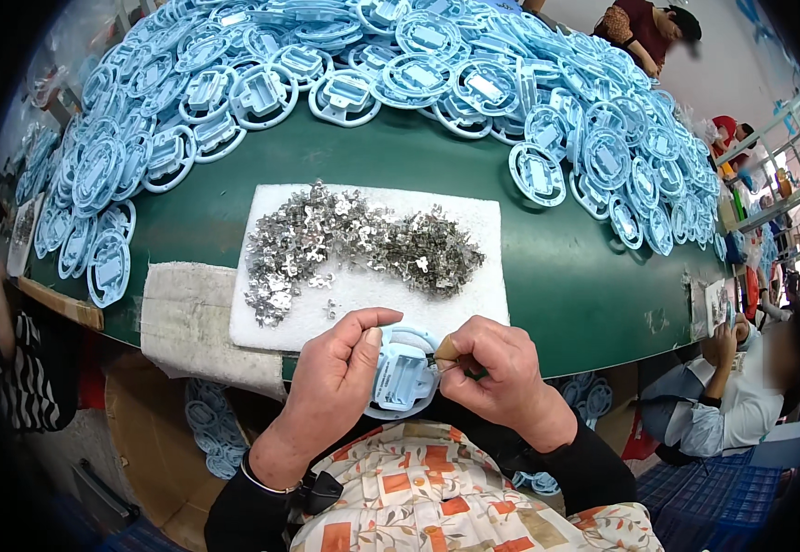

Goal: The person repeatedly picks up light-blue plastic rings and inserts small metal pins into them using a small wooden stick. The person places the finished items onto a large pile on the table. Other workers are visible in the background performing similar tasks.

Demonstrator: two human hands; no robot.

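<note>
Close to my body, at the table's near edge, I hold a light blue oval plastic part (404, 379) with a raised box-shaped compartment in its middle. My left hand (336, 375) grips its left side, thumb on top. At its right edge my right hand (501, 373) is pinched, with tan tape or a covering on a fingertip; whatever sits in the pinch is too small to make out. Just beyond my hands, a white foam sheet (372, 317) bears a heap of small silvery metal clips (326, 239). A few clips lie apart near its front.
A large pile of similar blue parts (418, 78) curves round the far side of the green table (207, 207). A folded whitish cloth (188, 317) lies left of the foam. More blue parts sit in a cardboard box (156, 451) below. Other people work left, right and far right.
</note>
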